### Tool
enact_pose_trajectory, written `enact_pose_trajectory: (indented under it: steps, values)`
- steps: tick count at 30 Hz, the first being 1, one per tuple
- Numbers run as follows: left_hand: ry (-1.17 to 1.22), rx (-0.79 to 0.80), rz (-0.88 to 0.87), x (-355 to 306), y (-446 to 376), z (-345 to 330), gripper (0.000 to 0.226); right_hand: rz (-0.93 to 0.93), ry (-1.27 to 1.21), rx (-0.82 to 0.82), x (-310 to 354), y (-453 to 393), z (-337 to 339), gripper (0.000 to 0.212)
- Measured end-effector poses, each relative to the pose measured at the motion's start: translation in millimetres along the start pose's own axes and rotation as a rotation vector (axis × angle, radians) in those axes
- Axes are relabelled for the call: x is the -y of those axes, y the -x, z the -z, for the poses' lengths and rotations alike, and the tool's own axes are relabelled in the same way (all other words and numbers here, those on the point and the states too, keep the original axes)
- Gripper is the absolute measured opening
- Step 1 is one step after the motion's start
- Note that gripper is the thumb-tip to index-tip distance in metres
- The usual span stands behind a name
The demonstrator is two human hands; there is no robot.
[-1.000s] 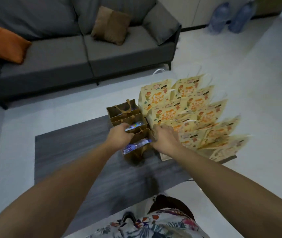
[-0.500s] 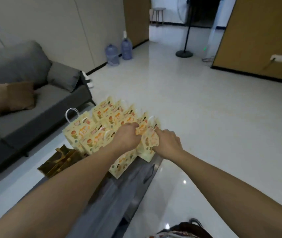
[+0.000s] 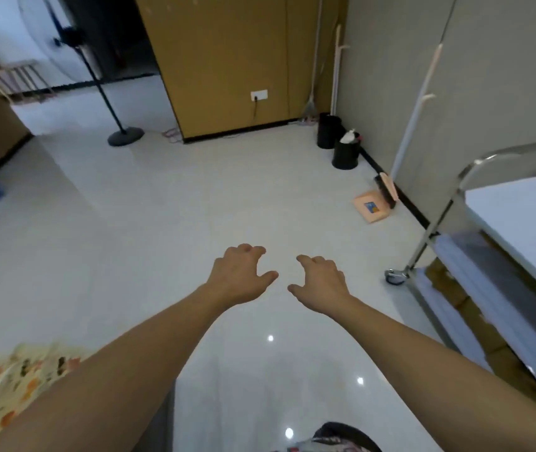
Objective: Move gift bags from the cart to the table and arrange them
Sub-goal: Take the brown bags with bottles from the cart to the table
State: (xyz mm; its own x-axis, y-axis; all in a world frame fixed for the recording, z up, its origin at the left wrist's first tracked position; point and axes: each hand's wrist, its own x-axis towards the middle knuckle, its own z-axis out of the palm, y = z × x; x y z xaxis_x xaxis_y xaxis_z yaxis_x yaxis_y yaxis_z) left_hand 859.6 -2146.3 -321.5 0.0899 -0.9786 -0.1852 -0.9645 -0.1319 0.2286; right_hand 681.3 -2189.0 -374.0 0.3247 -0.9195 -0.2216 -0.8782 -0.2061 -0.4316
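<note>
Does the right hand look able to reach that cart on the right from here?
Probably yes. The right hand is empty, and only bare floor shows between it and the cart.

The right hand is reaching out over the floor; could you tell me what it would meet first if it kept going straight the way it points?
Nothing nearby: the right hand points ahead over bare white floor. Further along lies the brown wall panel, though depth is hard to judge. The cart stands off to its right.
</note>
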Motion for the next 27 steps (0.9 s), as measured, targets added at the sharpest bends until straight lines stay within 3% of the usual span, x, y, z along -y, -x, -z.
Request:
enact_pose_trajectory:
  steps: [6, 11, 22, 27]
  values:
    - [-0.11, 0.125, -0.242, -113.7, -108.3, -29.6, 0.07, -0.256, -0.054, -0.081, -129.8, -19.1, 52.7, 0.08]
    - [-0.155, 0.223, -0.439, -176.5, -179.6, -58.0, 0.07, -0.472, -0.112, -0.113, -193.3, -30.4, 68.1, 0.086]
    - [-0.251, 0.252, -0.883, -278.4, -331.3, -48.6, 0.065, -0.832, -0.199, -0.335, -243.9, -79.2, 121.0, 0.072]
    - [-0.267, 0.303, -1.004, -320.0, -376.3, -57.0, 0.063, -0.957, -0.233, -0.373, -260.5, -99.7, 133.6, 0.07]
